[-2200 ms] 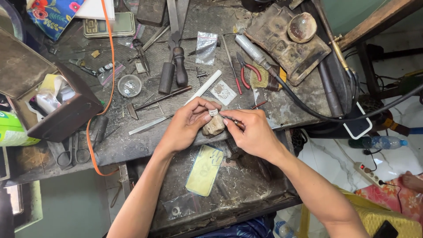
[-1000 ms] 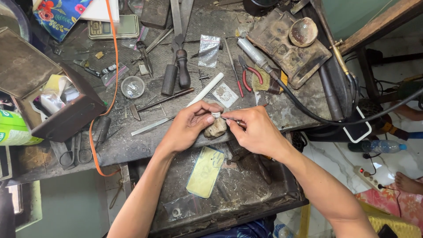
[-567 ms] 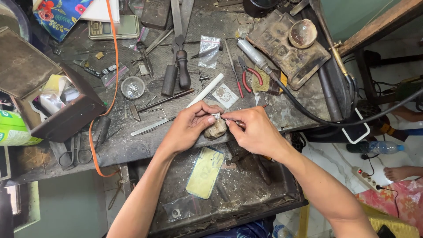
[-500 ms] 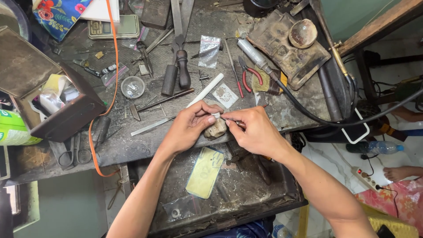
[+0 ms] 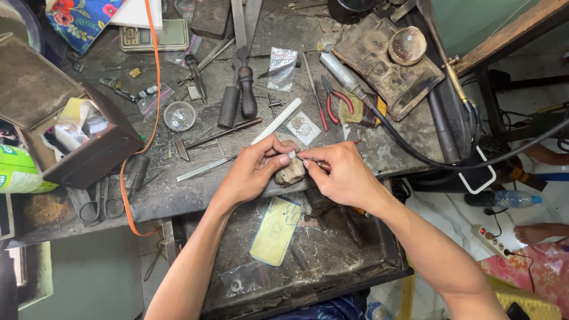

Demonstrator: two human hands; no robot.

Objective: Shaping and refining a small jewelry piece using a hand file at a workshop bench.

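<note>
Red-handled pliers [image 5: 335, 101] beside a black hose [image 5: 415, 155], small glass dish [image 5: 179, 115] near an orange cable [image 5: 155, 77], scissors [image 5: 98, 201] at the surface [image 5: 178, 195] edge.

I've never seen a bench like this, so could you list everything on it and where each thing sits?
Small silver piece: one, pinched at the fingertips of both hands, above the worn peg.
Worn peg: one, tan, at the bench's front edge.
Pliers: one, red-handled, right of centre.
White stick: one, centre of the bench.
Little dish: one, clear, left of centre.
Dark-handled tools: two, back centre.
Open box: one, brown, left edge.
Orange cord: one, along the left side.
Scissors: one pair, grey, front left.
Yellowish card: one, in the tray below the bench.
Black hose: one, right side.
Left hand: fingers on the piece.
Right hand: holds a thin tool to the piece.
</note>
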